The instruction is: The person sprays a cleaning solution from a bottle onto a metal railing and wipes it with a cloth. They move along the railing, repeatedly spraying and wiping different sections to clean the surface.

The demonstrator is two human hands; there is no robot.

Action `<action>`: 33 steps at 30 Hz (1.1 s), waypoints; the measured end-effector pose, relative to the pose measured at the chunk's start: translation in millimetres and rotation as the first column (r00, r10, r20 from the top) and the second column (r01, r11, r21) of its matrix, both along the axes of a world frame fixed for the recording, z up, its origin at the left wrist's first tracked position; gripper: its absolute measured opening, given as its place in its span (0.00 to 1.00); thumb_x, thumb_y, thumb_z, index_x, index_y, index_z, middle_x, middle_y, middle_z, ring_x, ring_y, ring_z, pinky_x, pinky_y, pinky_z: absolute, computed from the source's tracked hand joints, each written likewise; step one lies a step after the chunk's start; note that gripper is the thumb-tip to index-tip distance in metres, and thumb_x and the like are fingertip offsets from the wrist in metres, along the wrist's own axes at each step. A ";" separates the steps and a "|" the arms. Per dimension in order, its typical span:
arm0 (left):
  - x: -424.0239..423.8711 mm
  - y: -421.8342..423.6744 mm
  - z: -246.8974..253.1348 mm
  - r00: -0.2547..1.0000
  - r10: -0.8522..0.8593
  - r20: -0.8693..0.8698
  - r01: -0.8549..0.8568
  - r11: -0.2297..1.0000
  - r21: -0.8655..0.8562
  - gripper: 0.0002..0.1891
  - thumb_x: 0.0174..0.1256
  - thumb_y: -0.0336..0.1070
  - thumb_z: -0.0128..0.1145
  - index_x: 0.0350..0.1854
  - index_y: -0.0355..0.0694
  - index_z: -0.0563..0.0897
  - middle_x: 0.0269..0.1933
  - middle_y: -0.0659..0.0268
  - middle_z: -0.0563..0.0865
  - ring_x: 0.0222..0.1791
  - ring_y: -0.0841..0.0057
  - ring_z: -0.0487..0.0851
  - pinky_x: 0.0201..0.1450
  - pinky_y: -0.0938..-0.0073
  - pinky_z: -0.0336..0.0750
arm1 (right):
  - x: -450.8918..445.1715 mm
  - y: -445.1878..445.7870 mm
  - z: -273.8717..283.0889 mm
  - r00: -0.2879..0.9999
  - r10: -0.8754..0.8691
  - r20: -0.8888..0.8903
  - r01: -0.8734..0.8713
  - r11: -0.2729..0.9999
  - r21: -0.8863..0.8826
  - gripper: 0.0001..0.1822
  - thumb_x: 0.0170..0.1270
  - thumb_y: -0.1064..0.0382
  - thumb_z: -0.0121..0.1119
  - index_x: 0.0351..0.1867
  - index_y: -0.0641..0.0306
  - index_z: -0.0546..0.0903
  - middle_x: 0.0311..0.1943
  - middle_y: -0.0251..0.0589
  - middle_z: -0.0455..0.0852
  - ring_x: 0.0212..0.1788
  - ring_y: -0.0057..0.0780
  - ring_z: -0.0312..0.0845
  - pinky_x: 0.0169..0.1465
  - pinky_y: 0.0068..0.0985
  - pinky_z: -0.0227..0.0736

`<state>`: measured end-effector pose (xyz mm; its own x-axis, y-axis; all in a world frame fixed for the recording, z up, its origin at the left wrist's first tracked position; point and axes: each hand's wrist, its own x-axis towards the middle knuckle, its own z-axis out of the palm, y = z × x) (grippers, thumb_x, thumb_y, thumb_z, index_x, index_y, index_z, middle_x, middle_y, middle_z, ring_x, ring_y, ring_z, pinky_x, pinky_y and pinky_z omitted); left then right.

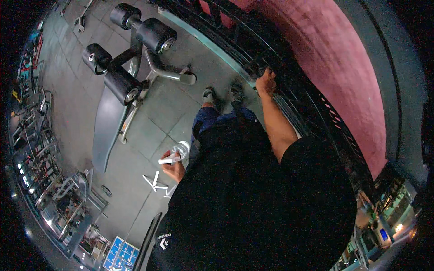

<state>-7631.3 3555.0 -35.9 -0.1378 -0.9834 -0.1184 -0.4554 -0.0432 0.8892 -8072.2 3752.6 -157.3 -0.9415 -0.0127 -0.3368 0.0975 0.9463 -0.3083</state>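
My left hand [173, 169] is low at my left side, closed around a clear plastic container [179, 151] with a white end. A narrow white bar-shaped item [169, 160] crosses the same fingers; I cannot tell whether it is part of the container. My right arm reaches forward to the right, and my right hand [266, 83] is at a black slatted metal rack [281, 74] along the wall. Its fingers are bent against something dark; whether they grip it is unclear.
Ahead on the left stands an exercise bench [110, 125] with black foam rollers [157, 34]. A white star-shaped base [155, 184] rests on the tiled floor. Gym machines [44, 145] line the far left, blue lockers [120, 254] the lower left. A pink wall [352, 78] rises behind the rack.
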 end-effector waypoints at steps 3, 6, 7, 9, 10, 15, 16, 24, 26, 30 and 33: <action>14.5 10.2 -9.8 0.994 0.021 0.108 -0.023 1.000 0.021 0.24 0.49 0.35 0.76 0.46 0.29 0.80 0.42 0.55 0.84 0.41 0.69 0.81 0.47 0.69 0.76 | -3.0 -7.8 2.3 0.995 -0.046 0.084 0.044 0.999 0.030 0.33 0.61 0.64 0.56 0.71 0.58 0.64 0.65 0.61 0.67 0.63 0.58 0.69 0.62 0.47 0.71; 33.0 15.2 -26.1 0.997 0.061 -0.048 -0.056 0.994 0.089 0.25 0.49 0.36 0.77 0.47 0.29 0.80 0.40 0.56 0.84 0.41 0.70 0.81 0.45 0.70 0.76 | -9.8 -7.9 -30.9 0.994 0.089 -0.068 -0.092 0.995 -0.041 0.34 0.62 0.64 0.55 0.71 0.58 0.64 0.66 0.61 0.66 0.64 0.58 0.69 0.62 0.48 0.70; 18.0 21.5 -17.8 0.996 0.049 -0.076 -0.043 0.995 0.086 0.25 0.49 0.37 0.77 0.47 0.29 0.80 0.40 0.56 0.84 0.41 0.71 0.81 0.45 0.70 0.77 | -13.9 -9.7 -34.1 0.994 0.079 -0.071 -0.082 0.996 -0.038 0.34 0.62 0.64 0.56 0.71 0.58 0.64 0.66 0.61 0.66 0.64 0.58 0.69 0.62 0.48 0.70; -9.0 26.9 1.3 0.998 0.024 -0.061 -0.020 0.998 0.062 0.26 0.49 0.37 0.77 0.47 0.29 0.80 0.39 0.56 0.84 0.41 0.72 0.81 0.44 0.71 0.77 | -18.2 -14.2 -40.2 0.995 0.062 -0.078 -0.064 0.997 -0.034 0.34 0.62 0.64 0.56 0.71 0.57 0.64 0.67 0.61 0.65 0.64 0.59 0.68 0.63 0.49 0.69; -15.0 28.2 8.3 1.000 0.017 -0.017 -0.016 0.999 0.040 0.26 0.50 0.37 0.77 0.47 0.28 0.80 0.39 0.56 0.84 0.40 0.72 0.81 0.43 0.71 0.77 | -17.4 -14.0 -37.6 0.996 0.039 -0.086 -0.045 0.996 -0.072 0.36 0.62 0.64 0.57 0.73 0.52 0.62 0.68 0.60 0.64 0.64 0.59 0.69 0.63 0.49 0.70; -5.9 27.1 8.0 0.995 -0.023 -0.097 0.029 0.998 0.059 0.25 0.52 0.33 0.75 0.49 0.28 0.78 0.41 0.56 0.83 0.40 0.73 0.81 0.42 0.73 0.77 | 0.9 -0.4 48.6 0.964 0.260 0.061 -0.260 0.965 -0.023 0.39 0.62 0.68 0.55 0.76 0.44 0.58 0.69 0.58 0.63 0.64 0.58 0.69 0.62 0.46 0.72; -9.9 26.0 8.8 0.993 -0.061 -0.097 0.061 0.998 -0.011 0.25 0.52 0.32 0.75 0.49 0.29 0.78 0.41 0.57 0.83 0.40 0.73 0.82 0.42 0.73 0.78 | 0.3 -0.2 55.5 0.959 0.266 0.096 -0.264 0.964 -0.032 0.40 0.62 0.69 0.55 0.76 0.42 0.58 0.70 0.57 0.63 0.64 0.57 0.70 0.61 0.45 0.72; -15.0 29.1 8.4 0.999 -0.040 0.011 0.040 0.999 -0.005 0.26 0.50 0.36 0.76 0.48 0.29 0.79 0.43 0.57 0.83 0.42 0.71 0.82 0.45 0.71 0.78 | -3.9 -1.8 10.7 0.974 0.216 -0.073 -0.220 0.973 -0.062 0.38 0.60 0.70 0.55 0.74 0.44 0.62 0.70 0.58 0.62 0.63 0.57 0.70 0.61 0.44 0.72; -10.8 27.1 4.8 0.996 -0.057 0.070 0.058 0.998 -0.014 0.27 0.50 0.36 0.76 0.48 0.28 0.79 0.43 0.56 0.83 0.42 0.70 0.82 0.46 0.70 0.78 | 3.4 -0.9 15.4 0.951 0.287 -0.117 -0.295 0.954 -0.054 0.37 0.60 0.71 0.55 0.73 0.46 0.65 0.69 0.58 0.61 0.62 0.57 0.71 0.60 0.43 0.73; -2.5 29.7 -11.5 0.997 -0.046 0.068 0.049 0.998 -0.048 0.27 0.49 0.36 0.76 0.48 0.28 0.79 0.44 0.54 0.84 0.43 0.69 0.82 0.47 0.69 0.78 | 20.1 -2.6 34.3 0.929 0.362 -0.072 -0.369 0.920 -0.130 0.35 0.58 0.76 0.56 0.70 0.50 0.70 0.69 0.56 0.61 0.61 0.57 0.71 0.57 0.41 0.75; -3.2 27.6 -16.7 0.999 -0.037 0.041 0.037 0.999 0.000 0.28 0.49 0.36 0.76 0.49 0.28 0.79 0.44 0.54 0.84 0.43 0.69 0.83 0.46 0.69 0.78 | 23.4 -24.2 39.7 0.931 0.360 -0.064 -0.364 0.896 -0.253 0.37 0.56 0.79 0.58 0.69 0.51 0.71 0.68 0.56 0.60 0.60 0.57 0.71 0.53 0.41 0.77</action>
<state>-7634.5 3582.6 -52.6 -0.1688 -0.9779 -0.1235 -0.4923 -0.0249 0.8701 -8048.8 3728.4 -117.5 -0.8604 -0.4375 -0.2612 -0.2437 0.8035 -0.5431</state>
